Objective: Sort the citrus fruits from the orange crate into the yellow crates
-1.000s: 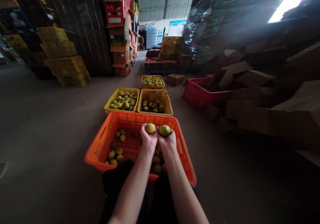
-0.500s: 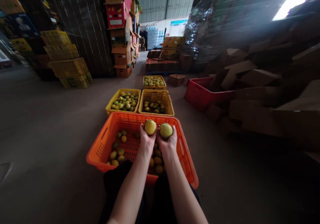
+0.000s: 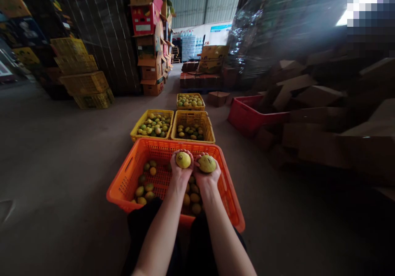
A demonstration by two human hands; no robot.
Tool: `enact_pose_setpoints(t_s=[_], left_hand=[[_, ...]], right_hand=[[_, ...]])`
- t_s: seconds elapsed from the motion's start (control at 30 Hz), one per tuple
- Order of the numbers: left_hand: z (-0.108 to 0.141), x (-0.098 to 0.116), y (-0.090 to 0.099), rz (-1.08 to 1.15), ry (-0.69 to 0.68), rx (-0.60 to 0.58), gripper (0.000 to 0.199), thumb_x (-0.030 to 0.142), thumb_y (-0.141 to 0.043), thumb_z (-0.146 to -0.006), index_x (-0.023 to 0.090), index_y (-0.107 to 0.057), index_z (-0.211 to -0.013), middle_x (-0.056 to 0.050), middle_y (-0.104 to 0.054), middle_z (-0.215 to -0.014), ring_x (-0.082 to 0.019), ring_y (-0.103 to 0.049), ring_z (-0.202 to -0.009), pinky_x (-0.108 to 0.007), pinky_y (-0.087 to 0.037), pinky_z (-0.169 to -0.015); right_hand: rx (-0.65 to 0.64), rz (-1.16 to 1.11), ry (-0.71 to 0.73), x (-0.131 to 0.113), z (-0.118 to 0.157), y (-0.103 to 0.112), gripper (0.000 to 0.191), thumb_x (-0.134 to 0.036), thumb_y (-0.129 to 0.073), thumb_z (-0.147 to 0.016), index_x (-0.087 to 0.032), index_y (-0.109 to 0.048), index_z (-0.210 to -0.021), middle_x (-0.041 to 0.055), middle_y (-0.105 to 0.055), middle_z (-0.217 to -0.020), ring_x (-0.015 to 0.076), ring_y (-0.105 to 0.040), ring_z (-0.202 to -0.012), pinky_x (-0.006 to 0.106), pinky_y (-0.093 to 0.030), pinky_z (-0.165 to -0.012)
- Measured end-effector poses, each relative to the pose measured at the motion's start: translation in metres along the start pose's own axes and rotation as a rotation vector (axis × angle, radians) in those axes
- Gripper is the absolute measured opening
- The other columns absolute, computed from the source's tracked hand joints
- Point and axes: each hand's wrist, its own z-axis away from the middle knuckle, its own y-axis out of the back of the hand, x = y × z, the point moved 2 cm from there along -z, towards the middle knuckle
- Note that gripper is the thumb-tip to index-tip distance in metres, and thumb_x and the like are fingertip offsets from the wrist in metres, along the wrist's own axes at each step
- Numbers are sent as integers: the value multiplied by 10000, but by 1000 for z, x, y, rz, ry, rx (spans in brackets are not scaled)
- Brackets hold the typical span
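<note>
In the head view my left hand (image 3: 179, 174) cradles a yellow lemon (image 3: 183, 160), its nubbed end turned up toward me. Right beside it, my right hand (image 3: 208, 180) is curled under a greener lemon (image 3: 207, 163) that lies more sideways. Both hands are above an orange plastic crate (image 3: 228, 185) in front of my knees. Several loose lemons (image 3: 140, 191) lie at the left of the crate's floor, and more lemons (image 3: 194, 198) show between my forearms. My arms hide part of the crate's contents.
Beyond the orange crate stand a left yellow crate (image 3: 133, 133), a right yellow crate (image 3: 212, 135) and a farther yellow crate (image 3: 190, 107), all holding fruit. A red crate (image 3: 243, 117) and piled cardboard (image 3: 321, 124) are at right. Stacked boxes (image 3: 149, 68) rise behind.
Both lemons have turned in my hands: the left one now shows its nubbed end, the right one lies longer sideways. My hands have dropped slightly. The crates have not moved.
</note>
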Motion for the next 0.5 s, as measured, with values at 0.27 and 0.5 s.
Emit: enact_pose_setpoints(t_s=[0.27, 0.5], left_hand=[[9, 1, -8, -65, 40, -52, 166, 140, -484, -698, 154, -534, -541, 23, -537, -539, -66, -531, -530, -181, -458, -553], [11, 2, -11, -175, 5, -16, 168, 154, -482, -702, 159, -506, -535, 17, -502, -559, -66, -510, -540, -177, -446, -551]], right_hand=[[-118, 13, 5, 0, 4, -3, 78, -239, -488, -656, -174, -529, -663, -20, -594, -572, 116, -555, -473, 194, -351, -328], [-163, 19, 19, -1, 1, 1, 94, -249, -472, -673, -179, -535, -665, -15, -590, -591, 114, -557, -494, 191, -363, -335]])
